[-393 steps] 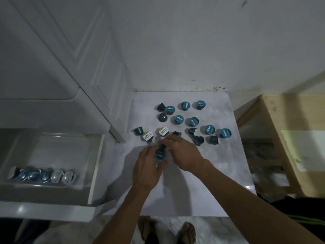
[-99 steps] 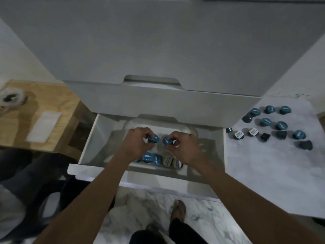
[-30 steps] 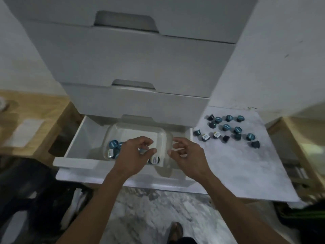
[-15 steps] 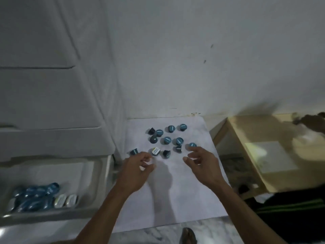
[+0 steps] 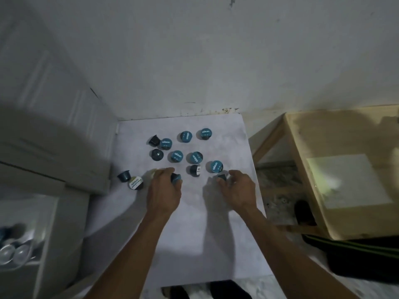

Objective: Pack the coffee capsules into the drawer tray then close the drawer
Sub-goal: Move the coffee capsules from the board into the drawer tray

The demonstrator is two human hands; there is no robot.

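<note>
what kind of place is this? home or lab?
Probably a home, in a corner by a plain wall. Coffee capsules lie loose on a low white table beside a white drawer unit, with a rough wooden table to the right.

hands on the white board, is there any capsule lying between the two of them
No. In the head view the white board is bare between the left hand and right hand.

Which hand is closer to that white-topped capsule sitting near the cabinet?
Left. The left hand is just right of the white-topped capsule, not touching it. The right hand is much farther right.
</note>
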